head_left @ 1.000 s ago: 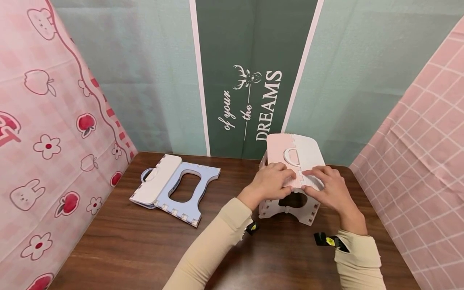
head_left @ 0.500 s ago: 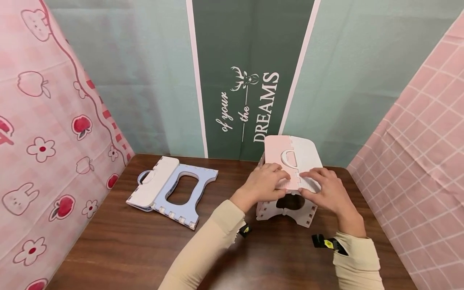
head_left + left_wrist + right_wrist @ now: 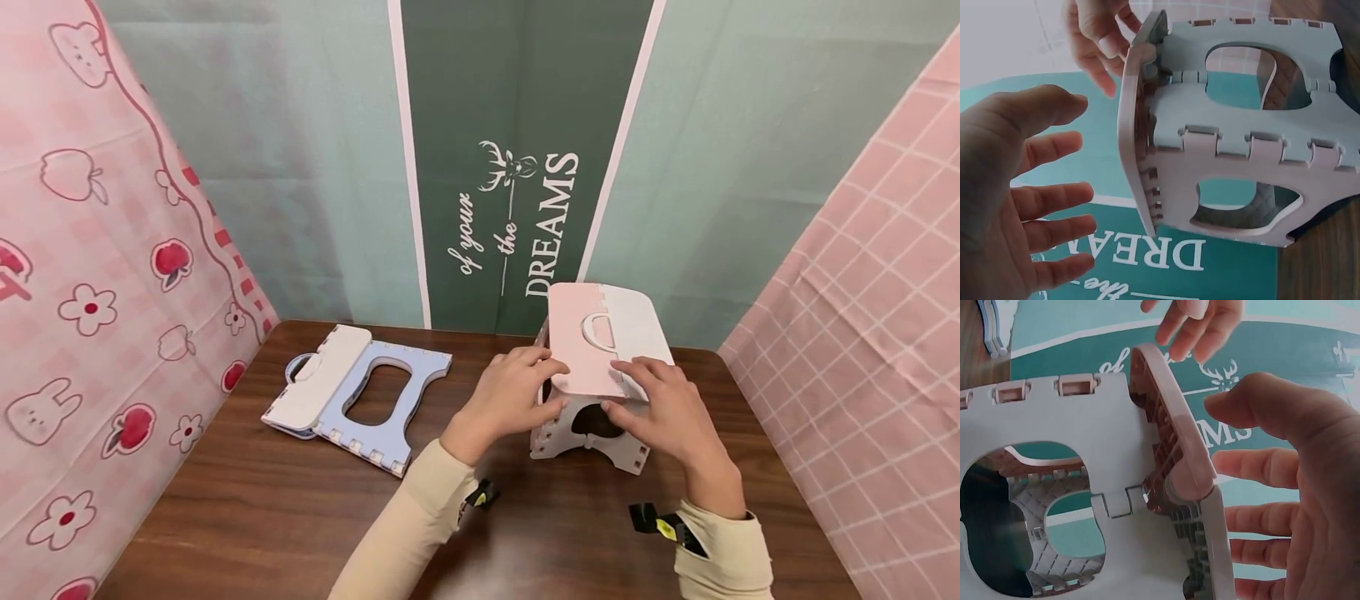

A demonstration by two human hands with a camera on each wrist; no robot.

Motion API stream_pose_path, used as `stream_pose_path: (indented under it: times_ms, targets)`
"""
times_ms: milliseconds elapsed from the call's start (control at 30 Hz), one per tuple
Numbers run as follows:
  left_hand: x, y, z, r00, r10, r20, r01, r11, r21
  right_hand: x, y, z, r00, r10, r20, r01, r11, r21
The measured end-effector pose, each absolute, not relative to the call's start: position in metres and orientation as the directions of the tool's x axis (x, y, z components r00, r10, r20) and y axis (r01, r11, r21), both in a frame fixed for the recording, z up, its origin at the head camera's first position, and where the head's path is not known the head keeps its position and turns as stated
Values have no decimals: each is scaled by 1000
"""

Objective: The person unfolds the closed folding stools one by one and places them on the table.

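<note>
A pink and white folding step stool (image 3: 576, 358) stands unfolded on its legs at the right of the table. Its seat has a small white carry handle (image 3: 597, 332) in the middle. My left hand (image 3: 506, 396) hovers by the seat's left front corner with loosely bent fingers; the left wrist view shows a gap between that hand (image 3: 1029, 187) and the seat. Over the front right part of the seat lies my right hand (image 3: 671, 412), fingers spread. In the right wrist view the fingertips of my right hand (image 3: 1297, 481) are at the seat's top, perhaps touching it.
A blue and white folding stool (image 3: 393, 408) lies at the left of the wooden table (image 3: 247, 517), its white seat turned to the left. Printed cloths hang around the table: pink at left (image 3: 97, 250) and right (image 3: 847, 333), green (image 3: 517, 100) behind.
My left hand has lifted off the seat and moved left, beyond its corner. My right hand has shifted slightly left and down. The stool stays in place.
</note>
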State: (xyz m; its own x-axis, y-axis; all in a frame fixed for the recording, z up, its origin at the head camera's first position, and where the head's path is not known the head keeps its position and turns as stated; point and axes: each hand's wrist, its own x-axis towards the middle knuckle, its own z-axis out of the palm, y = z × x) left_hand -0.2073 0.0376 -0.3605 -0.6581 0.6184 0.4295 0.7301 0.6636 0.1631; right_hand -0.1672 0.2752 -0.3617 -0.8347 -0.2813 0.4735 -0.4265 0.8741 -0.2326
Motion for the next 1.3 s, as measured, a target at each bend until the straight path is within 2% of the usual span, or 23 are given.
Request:
stream_pose_path:
  times_ms: [167, 467, 800, 1300]
  targets:
    - [-206, 24, -366, -668, 593, 449, 722, 664, 197, -169, 267, -361, -843, -291, 452, -424, 877, -227]
    - [-209, -6, -375, -732, 531, 426, 665, 694, 276, -174, 245, -361, -861, -308, 404, -441, 848, -293]
    - [-208, -37, -391, -784, 422, 456, 600, 703, 381, -183, 220, -364, -813, -369, 450, -523, 804, -284]
    - [-204, -67, -412, -809, 355, 468, 551, 736, 393, -196, 191, -365, -760, -448, 471, -625, 704, -339]
